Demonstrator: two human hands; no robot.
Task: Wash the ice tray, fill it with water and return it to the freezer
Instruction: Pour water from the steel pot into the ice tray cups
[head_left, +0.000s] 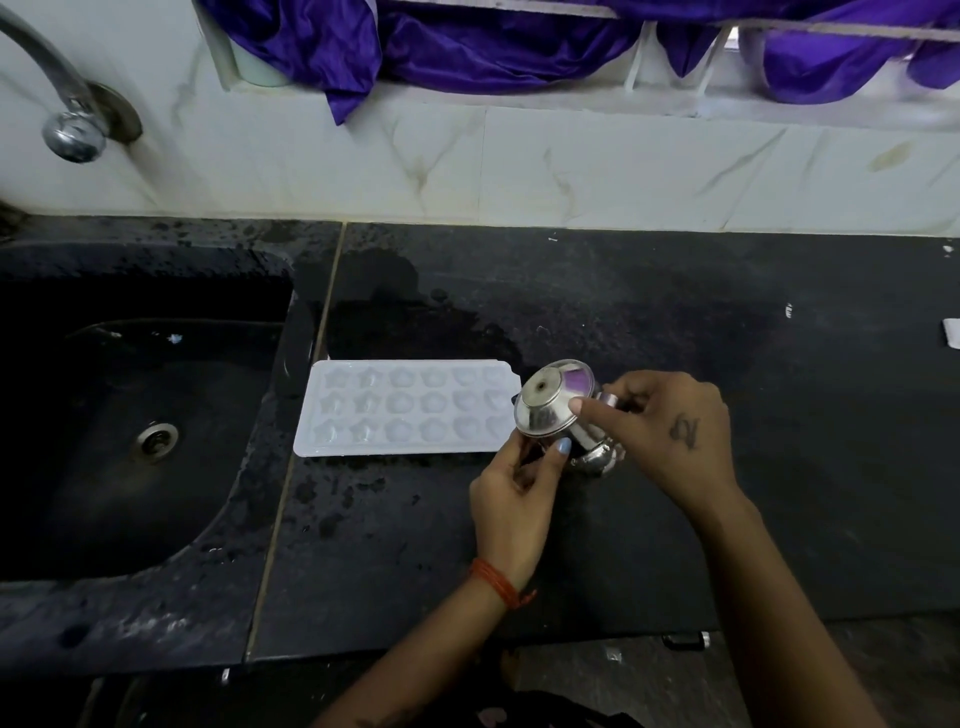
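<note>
A white ice tray (405, 408) with star and round moulds lies flat on the black counter (675, 322), just right of the sink. At the tray's right end both hands hold a small shiny steel pot (550, 402), tipped on its side with its base facing me. My left hand (511, 499) grips it from below. My right hand (670, 434) holds it from the right, fingers on its rim and side. Whether water is in the moulds cannot be told.
A black sink (140, 415) with a steel drain (154, 440) fills the left side. A steel tap (67, 111) curves over it from the tiled wall. Purple cloth (467, 47) hangs above the counter. Water patches wet the counter around the tray.
</note>
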